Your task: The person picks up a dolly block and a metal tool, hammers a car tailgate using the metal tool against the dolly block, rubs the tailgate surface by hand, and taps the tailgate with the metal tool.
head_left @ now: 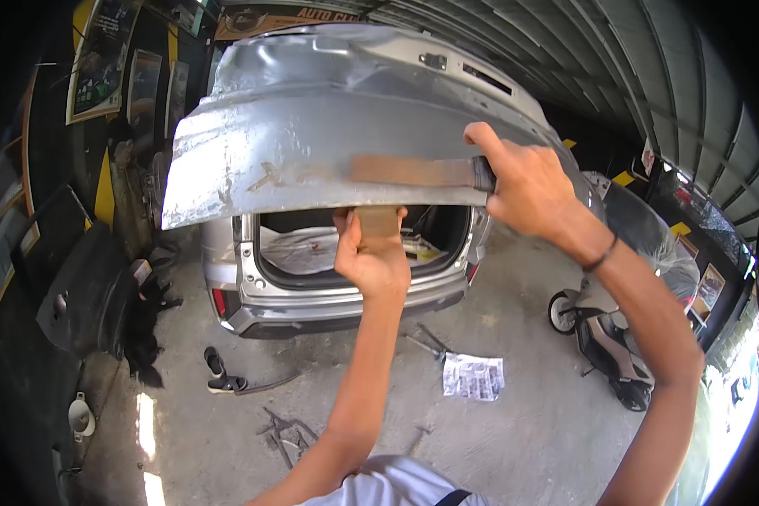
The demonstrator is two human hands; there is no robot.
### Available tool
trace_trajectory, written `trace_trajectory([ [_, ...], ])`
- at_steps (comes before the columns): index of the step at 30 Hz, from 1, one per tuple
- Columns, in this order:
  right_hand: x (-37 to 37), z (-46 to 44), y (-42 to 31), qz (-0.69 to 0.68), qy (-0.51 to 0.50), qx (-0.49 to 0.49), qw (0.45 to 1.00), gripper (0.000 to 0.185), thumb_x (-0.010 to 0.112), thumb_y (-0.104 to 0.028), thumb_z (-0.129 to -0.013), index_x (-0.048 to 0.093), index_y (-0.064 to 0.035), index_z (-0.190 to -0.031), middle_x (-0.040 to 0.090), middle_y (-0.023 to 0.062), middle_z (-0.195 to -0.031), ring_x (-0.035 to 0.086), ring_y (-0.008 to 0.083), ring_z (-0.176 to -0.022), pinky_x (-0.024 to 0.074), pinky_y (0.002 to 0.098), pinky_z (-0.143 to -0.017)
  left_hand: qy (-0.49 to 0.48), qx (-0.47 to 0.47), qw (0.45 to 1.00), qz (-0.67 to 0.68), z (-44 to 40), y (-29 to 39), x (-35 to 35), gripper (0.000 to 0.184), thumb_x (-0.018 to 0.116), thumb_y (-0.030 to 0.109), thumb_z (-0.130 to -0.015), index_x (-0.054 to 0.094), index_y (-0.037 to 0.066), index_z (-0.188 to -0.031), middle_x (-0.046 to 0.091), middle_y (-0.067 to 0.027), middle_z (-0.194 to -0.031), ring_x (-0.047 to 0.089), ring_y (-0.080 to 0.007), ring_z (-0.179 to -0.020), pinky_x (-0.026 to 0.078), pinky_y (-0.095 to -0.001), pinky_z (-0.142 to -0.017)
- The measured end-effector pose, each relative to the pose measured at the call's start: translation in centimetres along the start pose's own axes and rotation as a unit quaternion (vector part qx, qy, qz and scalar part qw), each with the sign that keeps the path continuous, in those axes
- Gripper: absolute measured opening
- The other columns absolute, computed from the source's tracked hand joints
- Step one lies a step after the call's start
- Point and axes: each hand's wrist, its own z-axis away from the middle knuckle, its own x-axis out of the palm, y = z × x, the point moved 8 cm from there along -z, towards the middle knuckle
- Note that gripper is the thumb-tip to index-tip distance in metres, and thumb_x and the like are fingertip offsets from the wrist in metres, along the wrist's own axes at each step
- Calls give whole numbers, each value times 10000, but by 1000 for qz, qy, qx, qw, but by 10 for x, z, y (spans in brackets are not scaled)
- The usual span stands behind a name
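The raised tailgate (312, 126) of a silver car fills the upper middle, its grey surface scuffed and patchy. My right hand (527, 181) is wrapped around the black grip of a long, flat, rusty-brown slapper bar (422, 171). Motion blurs the bar's far end, which lies over the tailgate's lower part; whether it touches cannot be made out. Below the tailgate's bottom edge, my left hand (371, 261) holds a rectangular dolly block (379, 224) up at that edge, fingers and thumb around its sides.
Behind the hands is the open boot (312, 244) with whitish sheeting inside. On the concrete floor lie a printed sheet (472, 376), sandals (221, 375) and metal parts (287, 437). A scooter (607, 337) stands at right, a dark panel (84, 304) at left.
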Motion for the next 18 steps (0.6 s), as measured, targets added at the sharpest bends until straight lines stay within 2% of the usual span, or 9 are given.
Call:
trace_trajectory([
  [2,-11,3,-6,-51,18,22,998,566,651,-34,-651,413,-113,-1158,643,182,-802,635,406,-739,505,492,-636,-5,-15,1000,14,9,-1,7,263,567,240,-861,572,101,-1084,611,-63,-1110,566,-272,-1053,466,-499,-907],
  [4,-14,14,-10,-243,170,-79,952,561,661,-47,-653,416,-115,-1153,646,182,-808,635,406,-735,503,486,-622,-17,-13,1000,-2,9,-6,4,270,552,251,-869,571,103,-1094,598,-58,-1149,557,-269,-1080,461,-498,-906],
  [6,4,10,-5,-168,118,-97,974,561,664,-35,-642,416,-118,-1138,642,179,-814,632,412,-737,500,480,-620,17,-13,1000,21,12,-5,7,273,536,257,-881,568,101,-1103,595,-58,-1162,554,-267,-1092,461,-491,-888],
  [8,32,2,6,16,-41,-15,999,565,657,-7,-622,410,-116,-1119,628,167,-796,626,414,-735,501,473,-632,53,-34,997,49,11,-6,-8,294,517,240,-885,568,97,-1136,604,-61,-1158,558,-264,-1093,460,-481,-913],
  [10,-2,-2,-10,14,1,-28,1000,562,657,-10,-631,412,-113,-1125,627,166,-780,631,404,-723,507,470,-637,-45,-26,999,13,9,-5,10,321,500,230,-888,562,94,-1172,608,-61,-1160,559,-253,-1097,449,-478,-944],
  [12,-30,5,-23,-165,112,-26,980,535,659,-43,-669,419,-103,-1144,637,176,-777,642,389,-706,516,476,-642,-30,-29,999,12,14,-5,5,315,500,229,-893,554,103,-1177,607,-61,-1162,560,-248,-1094,452,-469,-928],
  [14,-13,7,-14,-209,161,-102,959,538,663,-61,-674,419,-101,-1152,640,185,-797,644,384,-704,519,479,-649,-9,-26,999,28,12,-6,7,307,497,238,-904,546,113,-1180,608,-63,-1156,565,-251,-1080,468,-462,-864],
  [16,37,-7,-4,43,-51,-46,997,573,668,-50,-644,416,-101,-1156,630,181,-794,637,386,-704,514,478,-650,-19,-14,1000,5,11,-2,7,331,479,242,-907,539,122,-1210,608,-61,-1156,568,-255,-1083,475,-456,-844],
  [18,22,-5,-6,47,-25,-44,998,580,675,-48,-628,417,-103,-1144,630,177,-791,635,388,-717,511,477,-645,-11,0,1000,-29,4,0,-8,344,467,246,-904,535,121,-1216,606,-56,-1156,565,-255,-1076,474,-466,-833],
])
